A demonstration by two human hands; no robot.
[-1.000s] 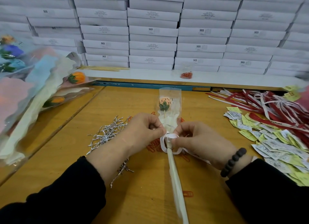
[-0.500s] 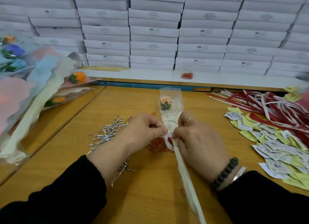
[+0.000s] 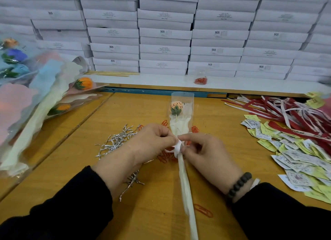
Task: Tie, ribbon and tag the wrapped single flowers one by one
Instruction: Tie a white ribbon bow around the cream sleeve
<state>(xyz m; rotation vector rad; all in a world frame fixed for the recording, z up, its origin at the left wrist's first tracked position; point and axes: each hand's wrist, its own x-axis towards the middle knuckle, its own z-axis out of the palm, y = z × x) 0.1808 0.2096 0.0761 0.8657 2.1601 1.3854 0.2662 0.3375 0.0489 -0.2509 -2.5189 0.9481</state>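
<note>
Head view: both hands meet at the neck of a wrapped single flower, where a white ribbon loops round the wrap. The left hand has its fingers curled, the tips pinching the ribbon from the left; the right hand pinches it from the right with thumb and forefinger, its other fingers bent. So each grip is closed on the ribbon, the two all but touching over the knot.

The flower lies lengthwise on the desk, its pale head inside a clear sleeve pointing away from the person, just beyond the fingertips; the long paper-wrapped stem runs back toward the person between the wrists, tilted a little to the right.

Under and left of the left hand lies a heap of silver twist ties. Red paper clips are scattered near the stem. Well to the right sit loose paper tags and, behind them, a tangle of red and white ribbons. At far left lies a pile of wrapped flowers. Stacked white boxes fill the back.
</note>
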